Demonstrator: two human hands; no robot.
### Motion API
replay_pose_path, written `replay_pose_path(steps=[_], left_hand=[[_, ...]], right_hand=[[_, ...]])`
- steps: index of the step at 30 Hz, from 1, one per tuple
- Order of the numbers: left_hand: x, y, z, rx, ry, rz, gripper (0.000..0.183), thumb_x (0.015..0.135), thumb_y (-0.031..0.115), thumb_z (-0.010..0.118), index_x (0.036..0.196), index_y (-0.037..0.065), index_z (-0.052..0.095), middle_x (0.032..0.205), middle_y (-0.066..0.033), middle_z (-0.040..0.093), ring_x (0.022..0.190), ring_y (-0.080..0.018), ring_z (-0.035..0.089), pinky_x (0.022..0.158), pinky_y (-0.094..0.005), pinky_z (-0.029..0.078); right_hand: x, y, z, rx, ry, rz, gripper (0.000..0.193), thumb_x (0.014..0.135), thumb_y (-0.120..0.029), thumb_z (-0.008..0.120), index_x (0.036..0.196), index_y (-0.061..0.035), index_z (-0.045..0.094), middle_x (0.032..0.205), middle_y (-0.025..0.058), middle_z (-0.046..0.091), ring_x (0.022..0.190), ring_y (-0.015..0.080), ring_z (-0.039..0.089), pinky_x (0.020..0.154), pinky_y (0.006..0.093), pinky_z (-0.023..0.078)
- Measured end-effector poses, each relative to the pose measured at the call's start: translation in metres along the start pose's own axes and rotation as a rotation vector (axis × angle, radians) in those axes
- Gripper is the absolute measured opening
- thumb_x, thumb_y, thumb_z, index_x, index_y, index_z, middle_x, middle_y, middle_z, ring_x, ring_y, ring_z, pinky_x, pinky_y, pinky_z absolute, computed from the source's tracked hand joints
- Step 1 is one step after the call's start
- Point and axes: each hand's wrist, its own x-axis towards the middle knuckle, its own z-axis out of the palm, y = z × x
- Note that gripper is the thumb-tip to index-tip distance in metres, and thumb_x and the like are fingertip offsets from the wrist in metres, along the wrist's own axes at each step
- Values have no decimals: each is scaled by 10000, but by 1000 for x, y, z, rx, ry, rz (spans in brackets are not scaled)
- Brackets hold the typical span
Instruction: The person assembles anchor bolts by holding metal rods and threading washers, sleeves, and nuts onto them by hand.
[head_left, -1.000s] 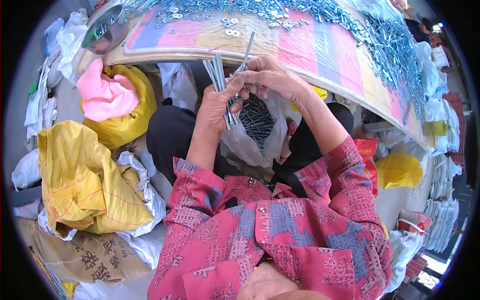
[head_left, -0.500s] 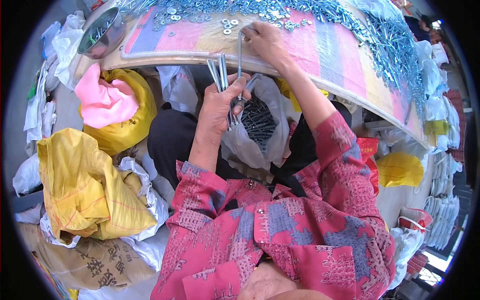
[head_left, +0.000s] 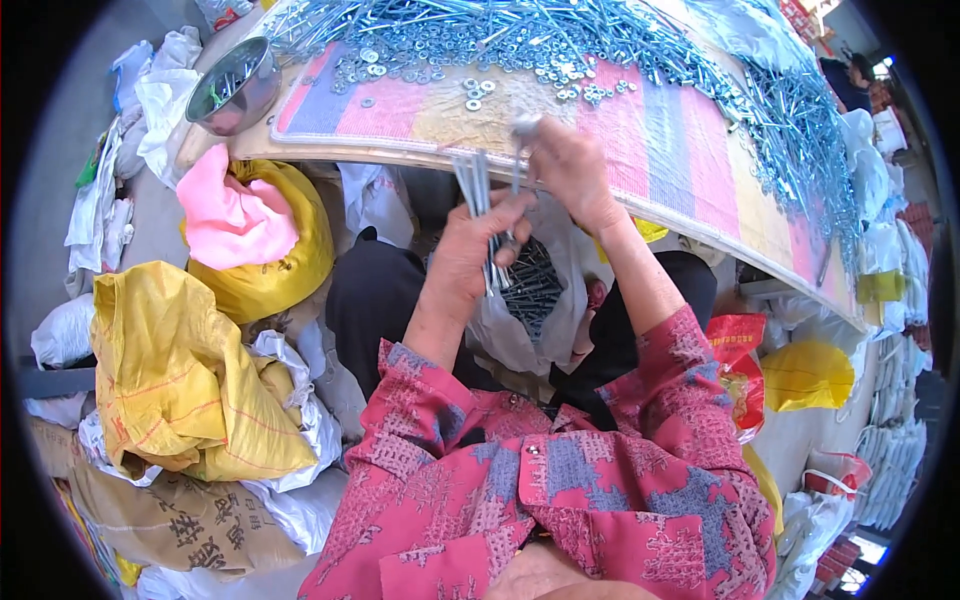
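slim silvery rods [head_left: 472, 182], jutting above and below left grip [head_left: 478, 246] clasping them; right grip [head_left: 572, 172] blurred, can't tell hold.

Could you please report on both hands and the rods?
Left hand gripping several metal rods. Right hand near their tops, grip blurred. White bag of metal pieces below; table edge close by.
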Motion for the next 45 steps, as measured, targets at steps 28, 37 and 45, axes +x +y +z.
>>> replay_pose_path(steps=[28,37,45], left_hand=[[-13,7,-4,117,89,55,300,884,233,680,1058,-4,620,710,-23,575,597,-41,511,409,-155,343],[-9,4,0,114,108,56,295,884,222,683,1047,-16,620,702,-40,587,557,-52,516,393,-152,346],[-4,4,5,144,104,91,303,853,206,717,1020,-33,633,666,-42,595,470,-47,460,391,-166,330]], right_hand=[[16,75,-35,-420,263,81,225,856,-249,630,1037,-125,679,1113,110,623,1016,313,600,847,410,484],[79,64,40,-557,66,72,231,872,-250,585,1000,-75,665,960,136,650,892,340,642,769,454,501],[91,79,42,-663,-27,94,198,862,-225,573,943,-61,649,1026,149,650,950,349,637,798,467,505]])
